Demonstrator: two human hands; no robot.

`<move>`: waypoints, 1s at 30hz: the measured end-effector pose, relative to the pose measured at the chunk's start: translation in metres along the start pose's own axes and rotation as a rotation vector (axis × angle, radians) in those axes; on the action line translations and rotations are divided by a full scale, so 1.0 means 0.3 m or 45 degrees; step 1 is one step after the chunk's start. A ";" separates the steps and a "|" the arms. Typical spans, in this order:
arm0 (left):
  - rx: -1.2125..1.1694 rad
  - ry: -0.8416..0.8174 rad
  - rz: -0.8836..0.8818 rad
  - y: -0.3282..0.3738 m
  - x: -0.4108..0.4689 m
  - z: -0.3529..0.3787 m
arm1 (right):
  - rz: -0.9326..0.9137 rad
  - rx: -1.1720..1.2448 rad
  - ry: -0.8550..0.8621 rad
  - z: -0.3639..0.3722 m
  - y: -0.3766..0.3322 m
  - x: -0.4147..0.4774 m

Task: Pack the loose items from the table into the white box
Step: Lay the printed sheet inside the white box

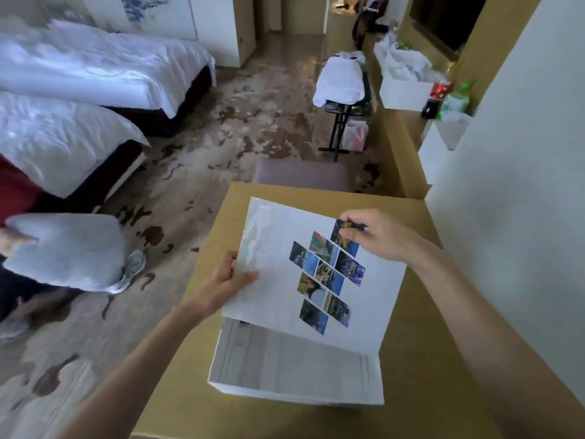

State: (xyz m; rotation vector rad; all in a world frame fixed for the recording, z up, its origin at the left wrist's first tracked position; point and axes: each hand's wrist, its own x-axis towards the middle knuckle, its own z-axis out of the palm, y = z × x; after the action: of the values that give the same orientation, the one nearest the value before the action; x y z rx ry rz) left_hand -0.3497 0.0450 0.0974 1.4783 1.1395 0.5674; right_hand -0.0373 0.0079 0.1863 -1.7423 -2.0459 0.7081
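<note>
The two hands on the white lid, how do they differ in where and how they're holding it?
The left hand grips the lid at its plain near-left edge, thumb lying on top; the right hand pinches the far edge, fingertips on the printed photo pattern. The left hand sits lower and nearer the camera, the right higher and farther. Both hold the same lid, tilted above the white box.
</note>
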 end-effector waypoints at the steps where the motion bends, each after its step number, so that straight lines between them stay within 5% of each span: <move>1: -0.019 0.023 0.016 -0.013 -0.010 -0.028 | -0.027 -0.009 -0.026 0.012 -0.031 0.013; 4: 0.143 0.248 0.220 -0.033 -0.011 -0.090 | -0.082 -0.066 -0.107 0.073 -0.082 0.043; 6: 0.585 0.413 0.462 -0.041 0.012 -0.112 | -0.077 -0.085 -0.144 0.122 -0.087 0.057; 10: 1.161 0.279 0.848 -0.026 0.059 -0.082 | 0.014 -0.024 -0.208 0.195 -0.032 0.059; 19: 1.170 -0.137 0.805 -0.025 0.154 -0.014 | 0.196 -0.079 -0.272 0.288 0.089 0.043; 30: 1.377 -0.149 0.653 -0.102 0.160 0.025 | 0.161 -0.203 -0.325 0.408 0.161 0.034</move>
State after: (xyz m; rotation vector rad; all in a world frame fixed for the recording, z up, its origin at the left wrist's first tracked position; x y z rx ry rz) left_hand -0.3338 0.0806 0.0551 2.7379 0.9956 0.1561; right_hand -0.0700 0.0062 0.0585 -1.9731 -2.2269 0.8667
